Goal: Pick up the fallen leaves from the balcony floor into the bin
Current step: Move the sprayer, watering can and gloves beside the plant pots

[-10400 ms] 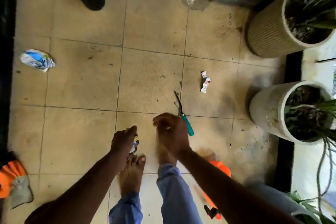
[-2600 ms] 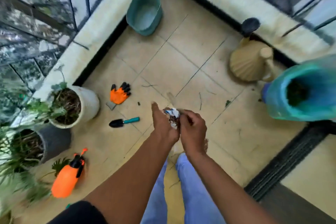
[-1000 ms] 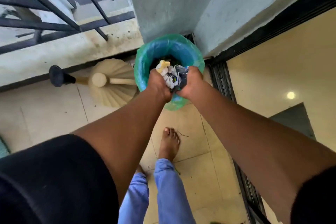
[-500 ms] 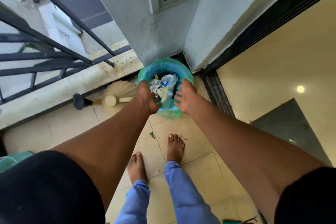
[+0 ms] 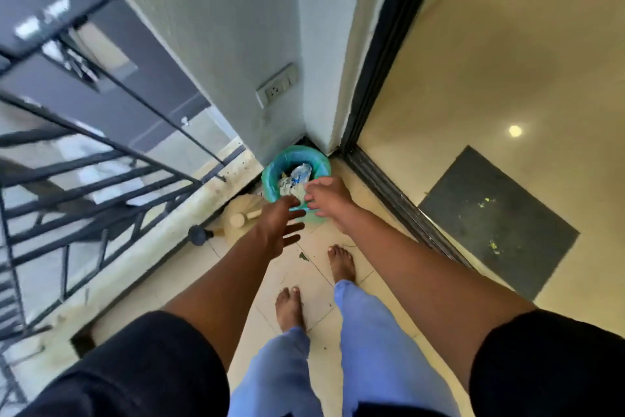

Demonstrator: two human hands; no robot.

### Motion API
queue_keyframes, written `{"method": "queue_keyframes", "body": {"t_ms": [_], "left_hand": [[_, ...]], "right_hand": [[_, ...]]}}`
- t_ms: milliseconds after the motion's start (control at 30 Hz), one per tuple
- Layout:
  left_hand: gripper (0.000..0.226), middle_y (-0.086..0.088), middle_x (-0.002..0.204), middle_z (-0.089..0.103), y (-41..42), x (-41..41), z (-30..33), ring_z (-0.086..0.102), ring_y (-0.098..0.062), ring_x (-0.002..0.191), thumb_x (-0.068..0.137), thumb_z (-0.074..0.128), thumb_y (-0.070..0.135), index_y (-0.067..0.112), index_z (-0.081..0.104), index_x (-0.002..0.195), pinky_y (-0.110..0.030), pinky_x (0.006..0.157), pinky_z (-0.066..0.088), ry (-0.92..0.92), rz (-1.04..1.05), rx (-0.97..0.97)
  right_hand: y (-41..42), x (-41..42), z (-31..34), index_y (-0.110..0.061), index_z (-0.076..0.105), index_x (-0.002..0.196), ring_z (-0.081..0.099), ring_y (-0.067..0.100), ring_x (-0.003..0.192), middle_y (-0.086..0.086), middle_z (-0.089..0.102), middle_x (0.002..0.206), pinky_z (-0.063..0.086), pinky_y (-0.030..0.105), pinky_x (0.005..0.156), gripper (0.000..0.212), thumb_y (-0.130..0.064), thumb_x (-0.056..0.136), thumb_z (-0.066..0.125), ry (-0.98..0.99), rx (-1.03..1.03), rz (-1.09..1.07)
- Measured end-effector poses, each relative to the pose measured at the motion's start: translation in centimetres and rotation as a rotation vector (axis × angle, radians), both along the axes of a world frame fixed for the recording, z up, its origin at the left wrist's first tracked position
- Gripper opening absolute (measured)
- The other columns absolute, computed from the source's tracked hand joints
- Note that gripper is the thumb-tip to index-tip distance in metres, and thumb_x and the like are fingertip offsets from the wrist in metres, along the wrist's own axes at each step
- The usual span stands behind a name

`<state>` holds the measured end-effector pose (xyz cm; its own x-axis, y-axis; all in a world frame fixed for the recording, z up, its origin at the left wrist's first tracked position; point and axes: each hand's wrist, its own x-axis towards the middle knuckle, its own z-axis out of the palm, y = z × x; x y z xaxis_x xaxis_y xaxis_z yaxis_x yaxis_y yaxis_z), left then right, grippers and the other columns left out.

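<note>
Now both hands, left hand (image 5: 280, 225) and right hand (image 5: 326, 200), hang spread and empty over the bin (image 5: 296, 176) at twelve o'clock, apparently freshly emptied.

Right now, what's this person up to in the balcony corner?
A barefoot person is clearing rubbish off the balcony floor. Both hands, the left hand and the right hand, are open and empty above the round bin with the green plastic liner, which stands in the wall corner. Crumpled wrappers and scraps lie inside. A small green leaf bit lies on the tiles.
</note>
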<state>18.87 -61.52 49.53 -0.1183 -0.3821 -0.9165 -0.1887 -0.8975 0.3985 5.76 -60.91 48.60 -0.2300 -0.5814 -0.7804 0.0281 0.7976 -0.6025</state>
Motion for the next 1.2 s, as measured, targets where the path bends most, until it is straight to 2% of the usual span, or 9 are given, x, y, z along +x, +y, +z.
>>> {"method": "queue_keyframes", "body": {"t_ms": [167, 400, 467, 567, 633, 733, 867, 1100, 1200], "left_hand": [[0.029, -0.004, 0.115, 0.072, 2.5, -0.8, 6.5, 0.064, -0.025, 0.098, 0.1, 0.051, 0.035, 0.018, 0.066, 0.118, -0.034, 0.081, 0.047, -0.023, -0.322, -0.12], [0.024, -0.007, 0.112, 0.073, 5.8, -5.6, 12.9, 0.063, -0.021, 0.086, 0.103, 0.051, 0.031, 0.017, 0.067, 0.114, -0.028, 0.072, 0.044, -0.004, -0.765, -0.281], [0.025, -0.008, 0.109, 0.074, 7.7, -7.8, 14.8, 0.063, -0.022, 0.086, 0.103, 0.05, 0.03, 0.015, 0.068, 0.113, -0.029, 0.072, 0.043, 0.024, -0.891, -0.325], [0.023, -0.005, 0.099, 0.074, 10.6, -11.5, 16.1, 0.061, -0.022, 0.079, 0.102, 0.053, 0.032, 0.016, 0.068, 0.108, -0.028, 0.072, 0.04, 0.014, -1.07, -0.345], [0.025, -0.005, 0.093, 0.075, 13.2, -14.4, 16.8, 0.06, -0.023, 0.074, 0.1, 0.058, 0.034, 0.015, 0.068, 0.112, -0.028, 0.071, 0.04, -0.004, -1.205, -0.328], [0.028, -0.008, 0.084, 0.074, 18.0, -18.0, 18.1, 0.058, -0.023, 0.065, 0.095, 0.063, 0.032, 0.011, 0.07, 0.112, -0.026, 0.064, 0.038, 0.031, -1.381, -0.308], [0.042, -0.003, 0.062, 0.063, 26.5, -22.7, 17.9, 0.046, -0.016, 0.043, 0.064, 0.072, 0.038, 0.01, 0.067, 0.095, -0.021, 0.054, 0.028, 0.095, -1.562, -0.314], [0.023, 0.003, 0.084, 0.072, 42.0, -26.5, 15.8, 0.056, -0.012, 0.059, 0.095, 0.06, 0.036, 0.018, 0.069, 0.107, -0.022, 0.06, 0.035, 0.034, -1.959, -0.299], [0.024, -0.002, 0.091, 0.07, 47.4, -28.0, 14.4, 0.055, -0.017, 0.069, 0.093, 0.063, 0.037, 0.018, 0.068, 0.108, -0.026, 0.067, 0.036, -0.042, -2.101, -0.272]], "right_hand": [[6.7, -2.2, 4.7, -0.019, 0.073, 0.082, 0.072, 0.03, 0.091, 0.006, 0.077, 0.092, 0.06, 0.041, 0.084, 0.03, -0.038, 0.068, 0.054, 0.145, -0.037, -0.122], [19.2, -7.5, 9.4, -0.029, 0.069, 0.058, 0.059, 0.017, 0.066, -0.007, 0.062, 0.06, 0.053, 0.037, 0.069, 0.019, -0.037, 0.059, 0.051, 0.317, -0.117, -0.349], [23.3, -8.6, 12.5, -0.03, 0.074, 0.065, 0.062, 0.012, 0.07, -0.007, 0.066, 0.064, 0.058, 0.034, 0.075, 0.017, -0.029, 0.069, 0.058, 0.361, -0.136, -0.428], [29.6, -10.2, 15.6, -0.014, 0.077, 0.081, 0.06, -0.01, 0.065, -0.01, 0.065, 0.068, 0.045, 0.009, 0.07, 0.018, -0.008, 0.087, 0.062, 0.423, -0.119, -0.539], [34.3, -11.0, 15.8, -0.024, 0.074, 0.073, 0.062, -0.01, 0.07, -0.011, 0.067, 0.071, 0.049, 0.012, 0.075, 0.02, -0.012, 0.087, 0.064, 0.469, -0.095, -0.61], [41.3, -12.6, 15.3, -0.025, 0.075, 0.074, 0.07, 0.006, 0.086, -0.007, 0.075, 0.086, 0.056, 0.031, 0.088, 0.008, -0.027, 0.08, 0.07, 0.468, -0.073, -0.744], [50.3, -12.8, 17.3, -0.015, 0.076, 0.092, 0.069, 0.019, 0.102, 0.003, 0.075, 0.1, 0.053, 0.03, 0.09, 0.02, -0.028, 0.089, 0.061, 0.529, -0.011, -0.837], [64.7, -10.8, 13.1, -0.032, 0.062, 0.074, 0.065, 0.015, 0.11, -0.005, 0.071, 0.108, 0.047, 0.023, 0.089, 0.013, -0.03, 0.085, 0.068, 0.435, 0.13, -1.089], [69.5, -9.4, 11.3, -0.033, 0.063, 0.076, 0.065, 0.014, 0.108, -0.006, 0.071, 0.108, 0.049, 0.021, 0.088, 0.012, -0.031, 0.086, 0.069, 0.38, 0.165, -1.224]]}}
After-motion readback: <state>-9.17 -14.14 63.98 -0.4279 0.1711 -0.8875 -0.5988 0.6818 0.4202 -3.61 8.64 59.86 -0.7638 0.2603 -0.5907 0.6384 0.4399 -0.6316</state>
